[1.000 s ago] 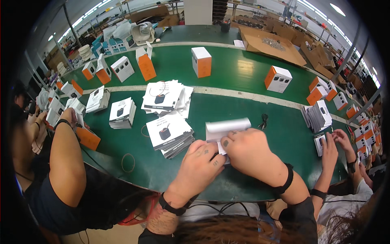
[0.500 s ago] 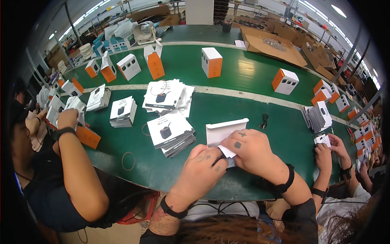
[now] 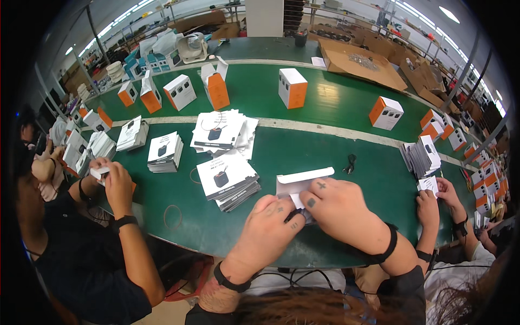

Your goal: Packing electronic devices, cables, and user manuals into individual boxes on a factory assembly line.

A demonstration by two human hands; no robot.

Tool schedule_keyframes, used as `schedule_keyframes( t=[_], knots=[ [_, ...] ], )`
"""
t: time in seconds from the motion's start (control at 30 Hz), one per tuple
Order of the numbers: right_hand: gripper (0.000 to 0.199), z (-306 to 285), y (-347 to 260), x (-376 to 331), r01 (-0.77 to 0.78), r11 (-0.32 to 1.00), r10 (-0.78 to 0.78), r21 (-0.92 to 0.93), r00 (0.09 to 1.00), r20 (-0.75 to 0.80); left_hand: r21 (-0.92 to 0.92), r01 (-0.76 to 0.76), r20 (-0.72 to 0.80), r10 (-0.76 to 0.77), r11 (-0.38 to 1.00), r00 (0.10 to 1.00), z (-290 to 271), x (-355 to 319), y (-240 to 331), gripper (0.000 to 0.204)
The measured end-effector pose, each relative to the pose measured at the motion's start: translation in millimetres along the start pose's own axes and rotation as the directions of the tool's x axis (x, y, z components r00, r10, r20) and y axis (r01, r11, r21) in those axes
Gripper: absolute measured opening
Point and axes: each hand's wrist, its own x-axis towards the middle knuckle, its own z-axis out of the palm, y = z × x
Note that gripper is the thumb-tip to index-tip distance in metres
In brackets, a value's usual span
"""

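A small white box point(image 3: 306, 176) with its lid flap standing up is between my two hands, above the near part of the green table. My left hand point(image 3: 269, 227) is closed on the box's near left side, fingers curled. From the right, my right hand point(image 3: 335, 207) bends over the box with its fingers closed at the opening, against a white inner flap point(image 3: 297, 201). The hands hide most of the box and whatever is inside. Left of them sits a stack of user manuals point(image 3: 227, 176). A coiled black cable point(image 3: 350, 163) lies beyond my right hand.
More stacked manuals point(image 3: 218, 129) and thinner stacks point(image 3: 165, 151) lie to the left. White-and-orange boxes point(image 3: 292, 88) stand on a green conveyor point(image 3: 336, 92) across the table. Co-workers' hands point(image 3: 111, 179) work at the left, others point(image 3: 428, 208) at the right. Rubber bands lie near the manuals.
Boxes on the conveyor have shifted right. The left co-worker's hands have come together on a small white thing. My hands stay at the box, which has barely moved; black beside my left fingers no longer shows.
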Motion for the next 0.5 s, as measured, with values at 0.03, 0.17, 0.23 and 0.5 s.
schedule_keyframes(
  t=[0.03, 0.17, 0.23, 0.5],
  knots=[
    [0.014, 2, 1, -1, -0.013, 0.999, 0.013, 0.03, 1.0, 0.015, -0.007, -0.005, 0.003, 0.005, 1.0, 1.0, 0, -1, 0, 0.029],
    [0.015, 1, 14, 11, -0.042, 0.988, 0.022, 0.152, 0.991, 0.131, 0.014, -0.001, 0.004, 0.001, 1.0, 1.0, -4, -3, -2, 0.011],
    [0.016, -1, 13, 5, -0.049, 0.98, 0.036, 0.195, 0.997, 0.073, -0.008, 0.017, -0.002, -0.017, 1.0, 1.0, -5, -4, -1, 0.01],
    [0.021, 3, 16, -3, -0.052, 0.981, 0.027, 0.185, 0.99, 0.136, 0.013, -0.006, 0.057, 0.005, 1.0, 0.998, -2, -3, 0, 0.019]
  ],
)
